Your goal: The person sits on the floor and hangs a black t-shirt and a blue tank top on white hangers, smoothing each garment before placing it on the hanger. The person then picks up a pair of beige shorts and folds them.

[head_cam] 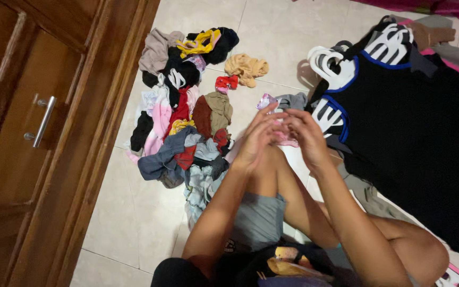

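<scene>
My left hand (256, 138) and my right hand (306, 133) meet above my raised knee, both pinching a small pink and white piece of cloth (270, 102) that shows above and between the fingers. Most of the cloth is hidden behind my hands. Just left of my hands lies a heap of small mixed-colour garments (181, 111) on the tiled floor (134, 212). On the right a black sleeveless top with blue trim (410, 127) lies flat on white hangers (330, 64).
A wooden cabinet door with a metal handle (43, 121) runs along the left edge. A tan bundle (246, 67) and a small red item (226, 83) lie apart from the heap. Pink fabric (452, 8) sits at the top right.
</scene>
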